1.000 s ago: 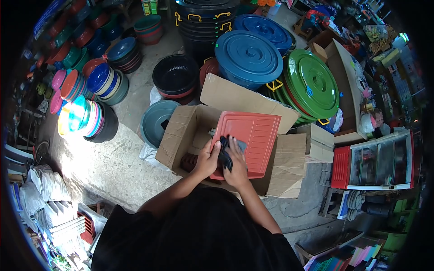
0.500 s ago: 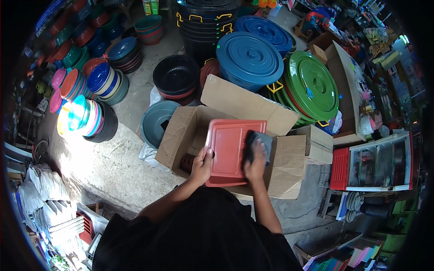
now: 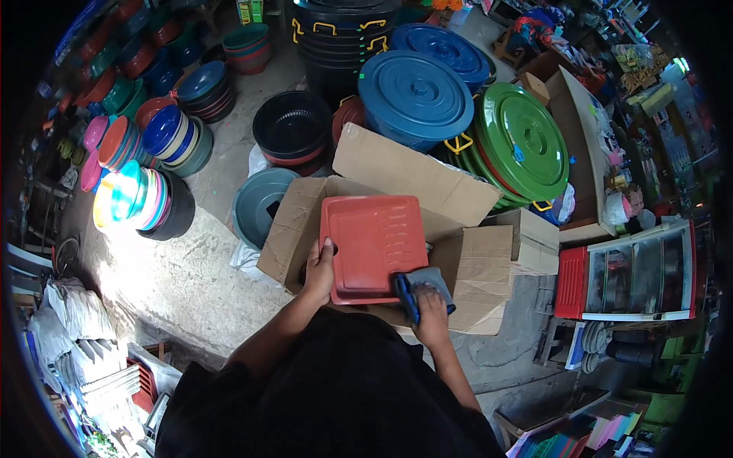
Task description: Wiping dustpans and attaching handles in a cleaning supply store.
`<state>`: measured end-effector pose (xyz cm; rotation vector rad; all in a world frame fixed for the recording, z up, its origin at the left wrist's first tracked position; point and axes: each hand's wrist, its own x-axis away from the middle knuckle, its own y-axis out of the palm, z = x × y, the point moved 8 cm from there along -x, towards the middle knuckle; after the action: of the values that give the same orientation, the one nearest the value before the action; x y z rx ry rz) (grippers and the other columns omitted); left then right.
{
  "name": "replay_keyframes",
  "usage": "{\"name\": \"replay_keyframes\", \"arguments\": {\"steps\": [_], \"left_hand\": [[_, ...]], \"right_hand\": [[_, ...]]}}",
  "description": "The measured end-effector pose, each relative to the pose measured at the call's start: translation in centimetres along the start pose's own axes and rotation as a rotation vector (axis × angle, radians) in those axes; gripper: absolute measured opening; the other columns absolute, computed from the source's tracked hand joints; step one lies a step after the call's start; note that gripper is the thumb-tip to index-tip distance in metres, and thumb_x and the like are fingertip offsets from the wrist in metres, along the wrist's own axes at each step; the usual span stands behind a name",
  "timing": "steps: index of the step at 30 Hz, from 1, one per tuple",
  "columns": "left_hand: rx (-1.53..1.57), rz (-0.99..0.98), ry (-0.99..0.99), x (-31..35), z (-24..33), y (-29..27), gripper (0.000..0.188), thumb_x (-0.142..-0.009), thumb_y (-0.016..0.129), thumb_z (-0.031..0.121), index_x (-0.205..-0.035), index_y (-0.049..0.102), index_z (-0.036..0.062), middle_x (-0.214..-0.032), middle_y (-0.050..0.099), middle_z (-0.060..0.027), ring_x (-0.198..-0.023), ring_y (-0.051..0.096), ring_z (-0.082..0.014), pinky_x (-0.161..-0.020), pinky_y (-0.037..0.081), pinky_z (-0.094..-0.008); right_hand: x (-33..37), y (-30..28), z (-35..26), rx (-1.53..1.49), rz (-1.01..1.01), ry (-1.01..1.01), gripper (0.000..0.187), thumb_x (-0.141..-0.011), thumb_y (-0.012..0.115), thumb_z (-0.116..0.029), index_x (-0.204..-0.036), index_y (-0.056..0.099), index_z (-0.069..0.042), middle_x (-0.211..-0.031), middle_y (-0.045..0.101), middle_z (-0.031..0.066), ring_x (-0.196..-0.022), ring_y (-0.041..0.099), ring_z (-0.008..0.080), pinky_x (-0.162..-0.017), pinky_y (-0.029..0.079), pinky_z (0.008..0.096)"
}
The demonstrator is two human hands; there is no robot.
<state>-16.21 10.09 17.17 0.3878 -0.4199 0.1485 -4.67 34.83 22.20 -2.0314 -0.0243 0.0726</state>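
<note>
A red rectangular plastic tray (image 3: 366, 244), with a row of short ridges along its right side, is held above an open cardboard box (image 3: 294, 221). My left hand (image 3: 319, 276) grips the tray's lower left edge, thumb on top. Bunched in my right hand (image 3: 431, 311) is a grey and dark blue cloth (image 3: 435, 281), which meets the tray's lower right corner. The tray hides most of the box's inside.
A grey-green basin (image 3: 256, 202) stands left of the box and black basins (image 3: 294, 126) behind it. Blue-lidded (image 3: 416, 95) and green-lidded tubs (image 3: 527, 137) crowd the far side. At right is a red-and-white drawer unit (image 3: 626, 271). Stacked colourful basins (image 3: 149, 195) stand at left.
The tray has turned and shifted slightly left, now showing its ridged side. My right hand with the cloth has moved down from the tray's right side to its lower right corner.
</note>
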Motion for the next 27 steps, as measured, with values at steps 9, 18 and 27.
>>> {"name": "replay_keyframes", "arguments": {"steps": [9,18,27], "left_hand": [[-1.351,-0.714,0.984,6.1,8.0,1.5,0.042,-0.082,0.069,0.040,-0.114,0.068,0.0136,-0.141,0.044,-0.0138,-0.135,0.038,-0.0346,-0.110,0.032,-0.0421],[-1.174,-0.864,0.834,7.3,5.1,0.4,0.026,-0.078,0.074,0.027,-0.085,0.062,0.0048,-0.087,0.061,-0.0084,-0.081,0.063,-0.0297,-0.070,0.050,-0.0374],[-0.672,-0.381,0.411,6.0,3.8,0.5,0.024,-0.095,0.056,0.018,-0.082,0.054,-0.0025,-0.073,0.056,-0.0188,-0.067,0.056,-0.0370,-0.061,0.044,-0.0406]], "right_hand": [[-2.4,-4.8,-1.2,-0.080,-0.133,-0.150,0.045,-0.061,0.068,-0.003,-0.106,0.064,-0.006,-0.107,0.064,0.0136,-0.109,0.056,0.0344,-0.099,0.037,0.0446],[-7.1,-5.7,0.1,-0.256,-0.008,-0.129,0.055,-0.061,0.059,0.005,-0.115,0.061,-0.004,-0.120,0.060,0.0188,-0.123,0.050,0.0381,-0.108,0.033,0.0469],[-4.8,-3.7,-13.0,-0.341,-0.008,-0.306,0.059,-0.081,0.066,-0.016,-0.136,0.050,-0.003,-0.149,0.041,0.0162,-0.143,0.028,0.0389,-0.115,0.017,0.0545]]}}
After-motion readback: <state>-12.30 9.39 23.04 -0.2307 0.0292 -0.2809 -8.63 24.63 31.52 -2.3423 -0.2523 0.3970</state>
